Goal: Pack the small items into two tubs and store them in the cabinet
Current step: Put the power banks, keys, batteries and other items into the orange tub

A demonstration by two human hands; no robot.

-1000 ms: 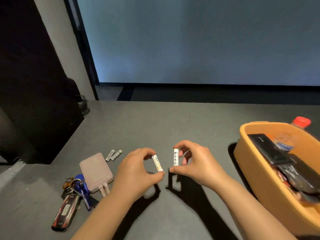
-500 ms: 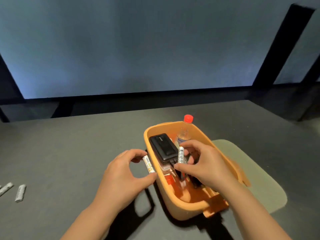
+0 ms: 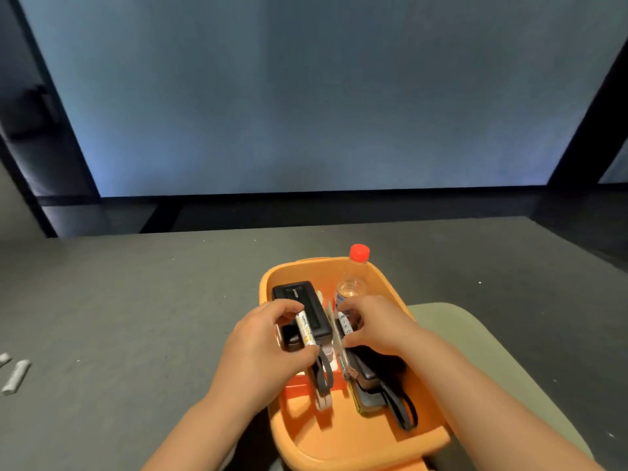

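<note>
Orange tub (image 3: 343,447) sits on the grey bench (image 3: 136,317), at about 5 o'clock from bench centre, w/ both hands over it. Left hand (image 3: 261,348) pinches a white battery (image 3: 305,329) between thumb and curled fingers (image 3: 289,309), battery roughly upright, just above a black power bank (image 3: 299,300) lying in the tub's 10 o'clock part. Right hand (image 3: 377,326) pinches a second white battery (image 3: 345,324), fingers curled round it, near tub centre. Clear bottle w/ red cap (image 3: 359,252) stands at the tub's 12 o'clock edge. More dark items w/ a looped black strap (image 3: 402,411) lie at 4 o'clock inside; can't tell what they are. Two more batteries (image 3: 15,375) lie on the bench at 9 o'clock, well apart from the tub. Pale green mat (image 3: 492,351) lies under the tub's 3 o'clock side.
</note>
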